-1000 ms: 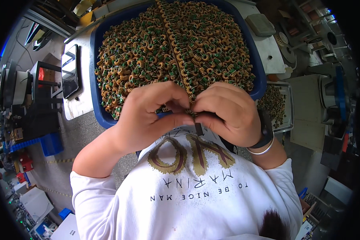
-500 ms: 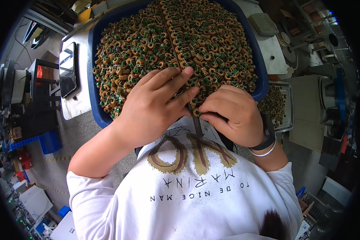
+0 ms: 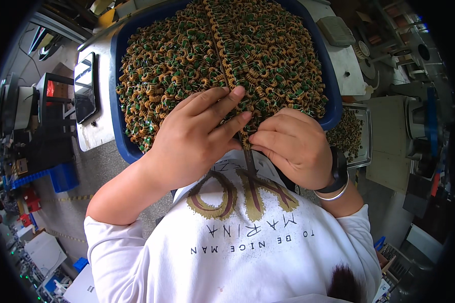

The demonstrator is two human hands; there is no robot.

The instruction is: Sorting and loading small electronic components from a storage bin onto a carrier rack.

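A long dark strip runs from the far side of a blue tub toward my shirt. Along it sits a row of ring coils wound with copper-coloured wire. My left hand lies over the strip's near part with fingers stretched and apart, fingertips on or just above the coils. At the near end of the row, my right hand is closed, thumb and forefinger pinched at the edge of the last coil. The fingertips partly hide that coil. Loose green and copper coils heap the tub.
A metal tray of similar small parts stands right of the tub. On the white table at left lies a black-framed tablet-like device. A grey box rests at the back right. A blue bin stands at lower left.
My right thumb and forefinger have drawn together at the last coil, and the hand has turned slightly. My left hand has barely moved.
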